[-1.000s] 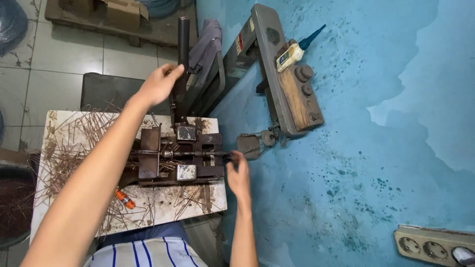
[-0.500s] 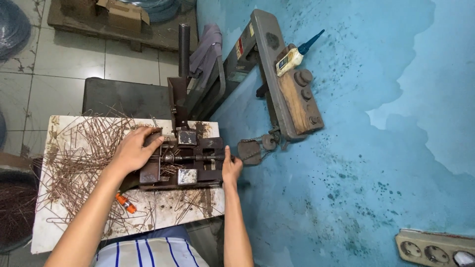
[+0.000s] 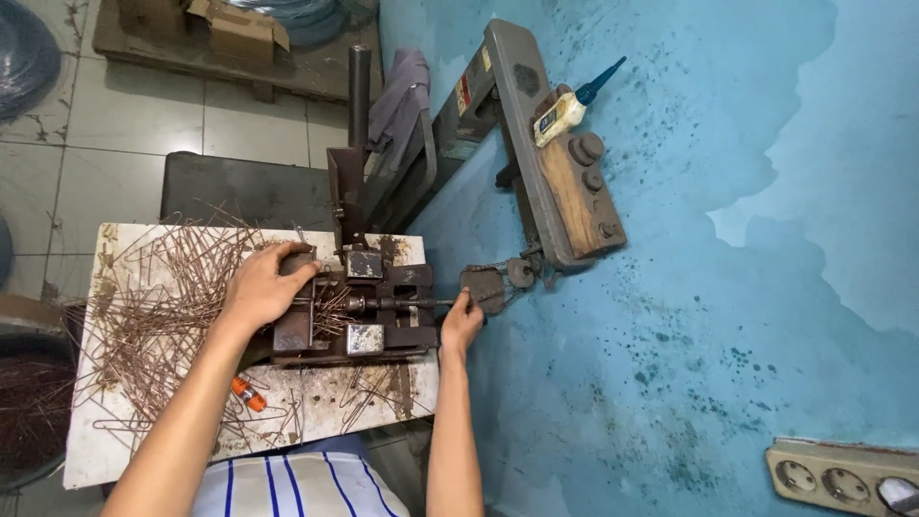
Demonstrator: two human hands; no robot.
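While the left hand [image 3: 263, 287] lies curled over the left end of the rusty metal jig [image 3: 349, 311], its fingers wrapped around the dark block there, the right hand [image 3: 461, 321] pinches the tip of a thin metal rod [image 3: 407, 303] that sticks out of the jig's right side. The jig sits near the right edge of a white work board [image 3: 96, 450], and that board is strewn with bent brown wires [image 3: 153, 306], thickest to the left of the left hand. Some wires also lie inside the jig, between its two square steel blocks. An upright lever handle [image 3: 359, 96] rises from the far side of the jig. A small orange piece [image 3: 247, 393] rests on the board near the left forearm. Right of the right hand, just beside its fingertips, a dark bracket [image 3: 488, 285] hangs from a long grey machine arm [image 3: 550, 163] fixed against the blue wall [image 3: 728, 316]. On that arm lies a small bottle with a blue nozzle [image 3: 570, 103]. A power strip [image 3: 842, 474] shows at the near right corner. A grey cloth [image 3: 397, 96] hangs on the far side.
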